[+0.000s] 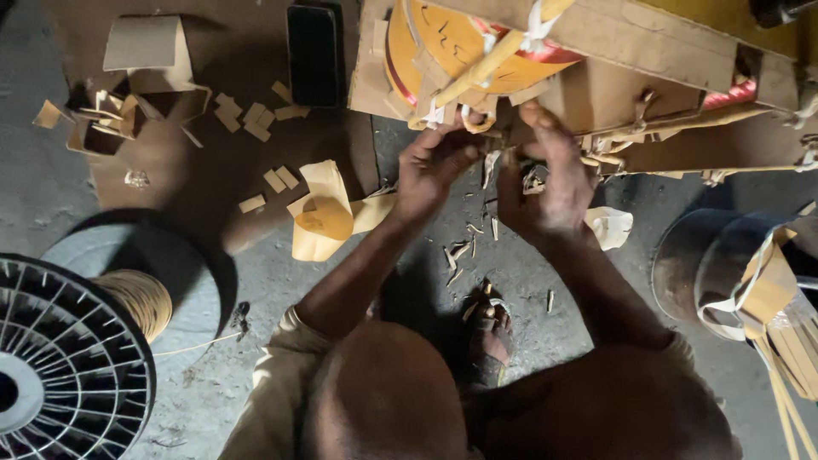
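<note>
Here, top to bottom by size:

Wound coil: the big cardboard-wrapped coil (596, 60) with its orange-yellow band sits just above both my hands, tied with pale tape strips; its upper part runs out of view.
Spool: a black ribbed spool (60, 358) of thin tan wire stands well off to the left of my left hand, partly cut off by the edge.
Bucket: a dark round container (707, 264) with tan strips hanging over it is well to the right of my right hand.
Left hand: my left hand (430, 170) is curled nearly closed, fingertips pinching at a loop of pale strip (477, 123) under the coil.
Right hand: my right hand (545, 183) is half closed, thumb stretched up against the coil's lower edge; what the fingers grip is too dark to tell.
Paper roll: a curled yellow paper piece (324, 217) lies just left of my left hand.
Phone: a dark flat phone (313, 53) lies above and left of my left hand.
Scraps: cardboard offcuts (256, 119) lie scattered further left; small slivers (460, 251) litter the floor below my hands.
Hidden: the spot between my fingers is in shadow.
</note>
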Tool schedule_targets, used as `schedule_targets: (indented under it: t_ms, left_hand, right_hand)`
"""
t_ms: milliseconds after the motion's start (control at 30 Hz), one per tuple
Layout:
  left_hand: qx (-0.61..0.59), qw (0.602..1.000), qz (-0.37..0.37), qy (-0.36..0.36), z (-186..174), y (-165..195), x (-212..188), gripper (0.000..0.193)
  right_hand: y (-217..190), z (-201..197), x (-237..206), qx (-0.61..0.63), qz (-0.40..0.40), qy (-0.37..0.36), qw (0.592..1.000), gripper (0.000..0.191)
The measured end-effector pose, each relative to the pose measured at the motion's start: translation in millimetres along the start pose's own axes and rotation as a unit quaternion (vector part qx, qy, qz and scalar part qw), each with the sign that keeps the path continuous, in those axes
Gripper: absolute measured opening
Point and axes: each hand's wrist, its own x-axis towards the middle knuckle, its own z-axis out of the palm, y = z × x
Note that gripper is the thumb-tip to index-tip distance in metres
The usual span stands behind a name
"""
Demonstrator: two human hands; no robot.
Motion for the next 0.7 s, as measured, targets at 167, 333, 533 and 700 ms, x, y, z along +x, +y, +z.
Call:
schedule_targets:
  t_ms: [167,333,533,700]
  left_hand:
    - [0.036,0.999,0.023,-0.017,2,-3,5,0.034]
    - [-0.016,1.0,-0.018,-0.02,-7,-8,2,0.045]
    - [-0.125,0.992,-0.013,0.006,-3,4,-5,0.045]
    - [-0.169,0.984,-0.004,-0.051,-2,14,-1,0.037]
  right_hand:
    - [11,10,1,-0.037,-0.062,0.02,0.997,0.042]
    - [19,27,10,-0.023,-0.108,0.052,0.993,0.031]
    - [13,26,15,-0.022,-0.077,0.043,0.996,0.03]
    - [3,13,27,-0.005,-0.045,-0.054,0.998,0.031]
